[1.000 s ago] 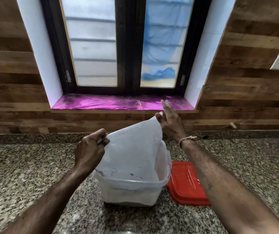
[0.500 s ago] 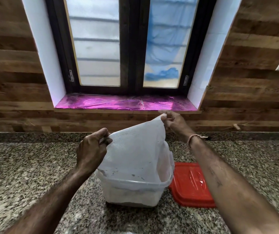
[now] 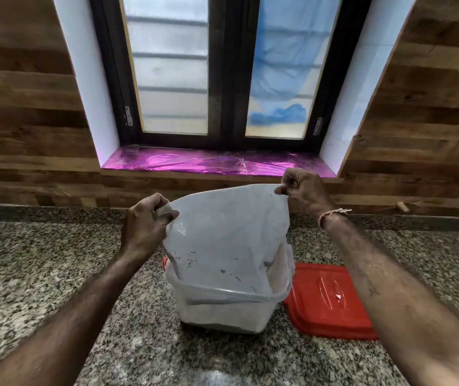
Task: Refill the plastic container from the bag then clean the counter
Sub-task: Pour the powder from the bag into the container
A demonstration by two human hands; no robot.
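Nearest you, the speckled granite worktop [image 3: 42, 274] carries the plastic container [image 3: 222, 310], a cloudy white tub standing upright between your forearms; its top is uncovered, and whatever lies inside is too dim to make out. Just beside it on the right, a red lid [image 3: 331, 302] lies flat on the worktop, its far edge hidden behind your right forearm.

Above the container, the bag [image 3: 222, 232] hangs stretched between your hands, its lower end dropping inside the tub's rim; it is thin, translucent white plastic with a fine dotted texture and a few dark smudges low on its face. Your left hand [image 3: 145, 229] grips the bag's upper left corner, fingers curled round the gathered plastic; your right hand [image 3: 303, 190], higher and farther from you, pinches the upper right corner between thumb and bent fingers; a pale thread [image 3: 334, 213] circles that wrist.

Beyond the hands runs the wood-panelled wall; a shiny purple sill [image 3: 195, 164] sits under the dark-framed window [image 3: 225, 79].
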